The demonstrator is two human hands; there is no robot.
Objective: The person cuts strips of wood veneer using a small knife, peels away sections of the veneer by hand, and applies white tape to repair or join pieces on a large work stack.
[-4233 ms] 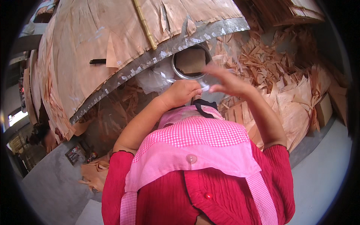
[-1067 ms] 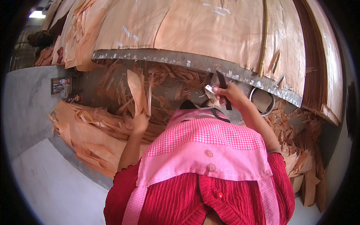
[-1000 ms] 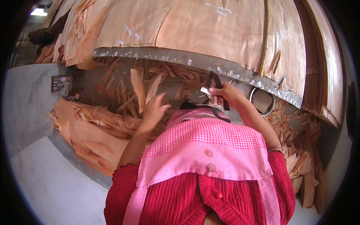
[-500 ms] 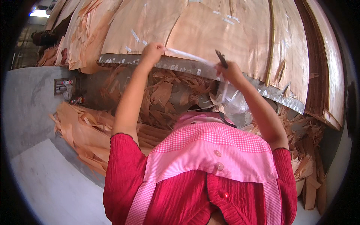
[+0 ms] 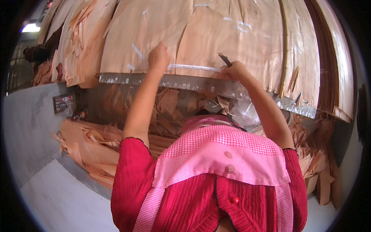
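White dotted tape (image 5: pixel 195 67) runs along the near edge of the veneer (image 5: pixel 220 42). Right hand (image 5: pixel 235 70), over that same edge, is clamped on a black tool (image 5: pixel 224 59); left hand (image 5: pixel 159 58) is over the veneer further left (fingers mostly hidden, so can't tell if it's gripping anything tbh).

Wood sheets (image 5: pixel 216 46) looked thin, matt and faintly grained. Tape strip (image 5: pixel 197 67) appeared papery and smooth. Table edge (image 5: pixel 185 82) was dull, roughened by stuck scraps. Bag (image 5: pixel 247 111) was clear, crinkled, glossy plastic. Apron (image 5: pixel 220 141) was flat woven cloth; blouse (image 5: pixel 185 201), puckered cloth; red button (image 5: pixel 235 200) shone. Wall (image 5: pixel 31 127) looked matt, cement-like. Wood offcuts (image 5: pixel 87 141) were ragged, unpolished.
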